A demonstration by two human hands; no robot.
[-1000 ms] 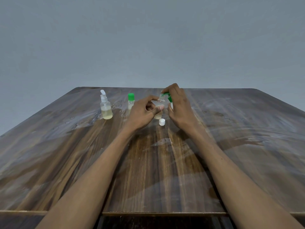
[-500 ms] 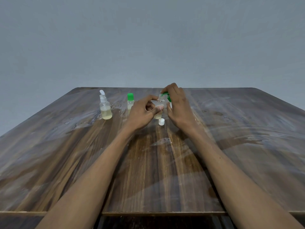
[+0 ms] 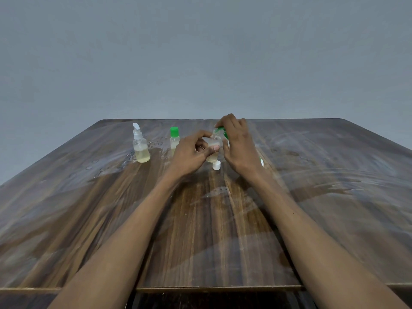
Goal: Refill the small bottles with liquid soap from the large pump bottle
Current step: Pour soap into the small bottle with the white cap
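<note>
My left hand [image 3: 191,153] grips a small clear bottle [image 3: 213,145] that stands uncapped on the wooden table [image 3: 200,230], thumb and fingers round its body. My right hand [image 3: 237,144] holds a green-topped bottle [image 3: 221,130] tilted over the small bottle's mouth; most of that bottle is hidden by the fingers. A white cap [image 3: 216,165] lies on the table just in front of the small bottle. To the left stand a clear bottle with a white dispenser top [image 3: 141,150], part full of yellowish liquid, and a small green-capped bottle [image 3: 174,137].
Wet smears and droplets [image 3: 107,168] cover the table around the bottles on the left. A small green-and-white bit [image 3: 261,162] shows behind my right wrist. A grey wall rises behind the table's far edge.
</note>
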